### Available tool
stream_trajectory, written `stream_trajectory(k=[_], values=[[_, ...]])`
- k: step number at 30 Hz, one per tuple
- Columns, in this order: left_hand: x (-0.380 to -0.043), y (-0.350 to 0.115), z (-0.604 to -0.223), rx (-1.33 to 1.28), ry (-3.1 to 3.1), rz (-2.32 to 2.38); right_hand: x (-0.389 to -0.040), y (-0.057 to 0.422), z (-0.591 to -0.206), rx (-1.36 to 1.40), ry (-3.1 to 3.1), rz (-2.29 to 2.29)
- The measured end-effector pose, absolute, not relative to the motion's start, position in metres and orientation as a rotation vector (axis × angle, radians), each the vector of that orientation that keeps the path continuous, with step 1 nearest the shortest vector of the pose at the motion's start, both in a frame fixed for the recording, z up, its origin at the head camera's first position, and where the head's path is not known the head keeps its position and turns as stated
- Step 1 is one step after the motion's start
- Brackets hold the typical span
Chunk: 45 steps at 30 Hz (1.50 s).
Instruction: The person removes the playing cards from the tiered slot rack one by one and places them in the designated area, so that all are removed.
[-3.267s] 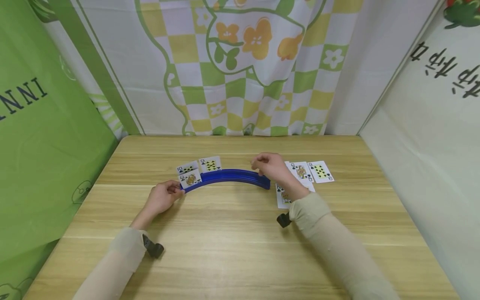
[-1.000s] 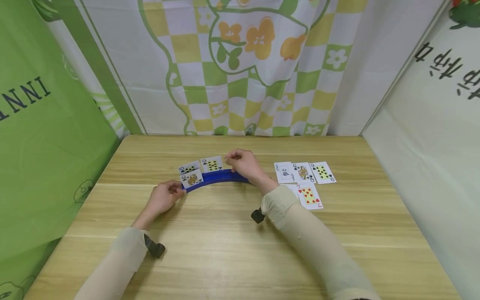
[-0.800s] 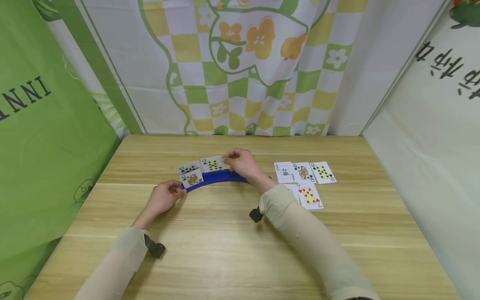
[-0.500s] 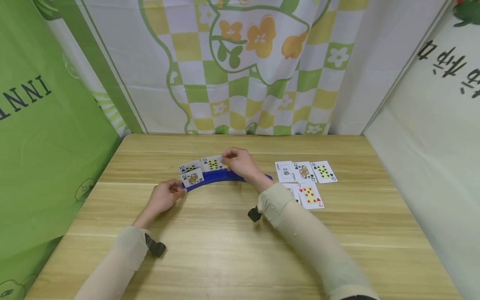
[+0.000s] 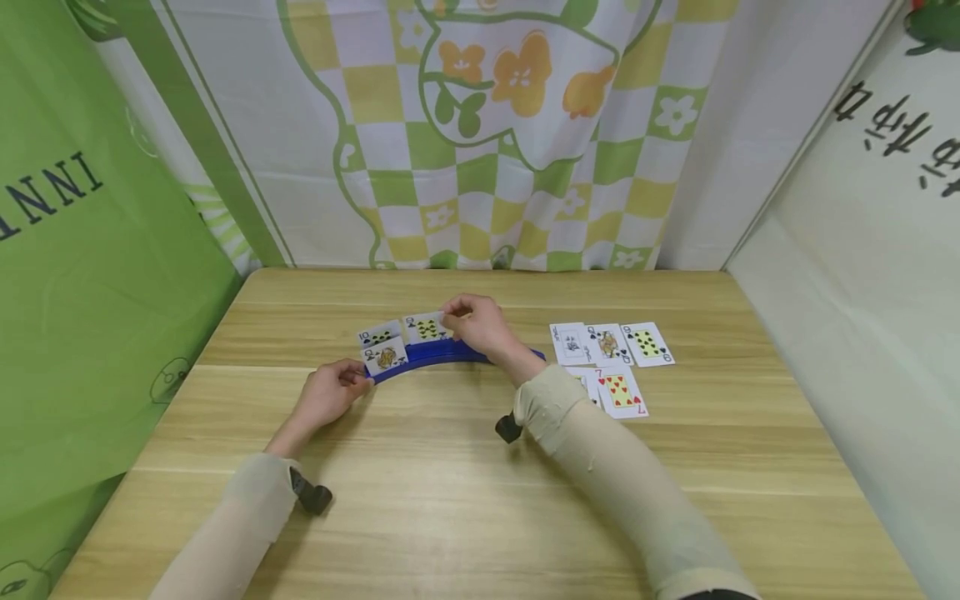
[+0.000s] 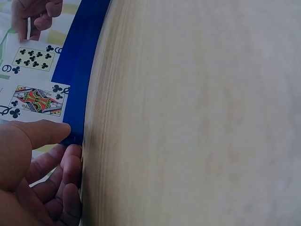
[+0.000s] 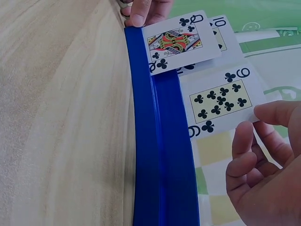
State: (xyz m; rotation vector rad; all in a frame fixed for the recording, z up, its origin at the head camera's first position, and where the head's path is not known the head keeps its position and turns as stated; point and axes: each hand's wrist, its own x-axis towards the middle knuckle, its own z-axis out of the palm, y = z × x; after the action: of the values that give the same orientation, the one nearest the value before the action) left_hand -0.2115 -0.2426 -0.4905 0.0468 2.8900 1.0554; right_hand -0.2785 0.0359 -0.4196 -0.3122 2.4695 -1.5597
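Blue card holder (image 7: 162, 179) is bearing three, left fingers (image 6: 44, 132) gripping it, right fingers (image 7: 277, 113) pinching the nine of clubs (image 7: 221, 101), five cards (image 5: 609, 343) lying outside.

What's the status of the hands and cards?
Left hand grips end of blue rack. Right hand pinches nine of clubs. Right sleeve partly hides one card.

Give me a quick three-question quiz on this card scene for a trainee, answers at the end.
1. Which card does the right hand pinch?
2. True or false: the seven of hearts lies on the table, outside the blue rack.
3. Where does the left hand grip the rack?
A) At its middle
B) At the end beside the queen of clubs
C) At the end farthest from that queen

Key: 1. Nine of clubs. 2. True. 3. B.
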Motion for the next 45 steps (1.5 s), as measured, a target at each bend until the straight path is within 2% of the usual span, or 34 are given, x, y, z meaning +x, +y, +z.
stream_trajectory(k=[26,45], values=[[-0.211,-0.243,-0.493,0.056,2.891,1.074,-0.277,0.044,-0.411,-0.310,2.494,-1.601],[-0.212,-0.244,-0.492,0.037,2.876,1.076,-0.272,0.071,-0.411,-0.234,2.415,-1.648]])
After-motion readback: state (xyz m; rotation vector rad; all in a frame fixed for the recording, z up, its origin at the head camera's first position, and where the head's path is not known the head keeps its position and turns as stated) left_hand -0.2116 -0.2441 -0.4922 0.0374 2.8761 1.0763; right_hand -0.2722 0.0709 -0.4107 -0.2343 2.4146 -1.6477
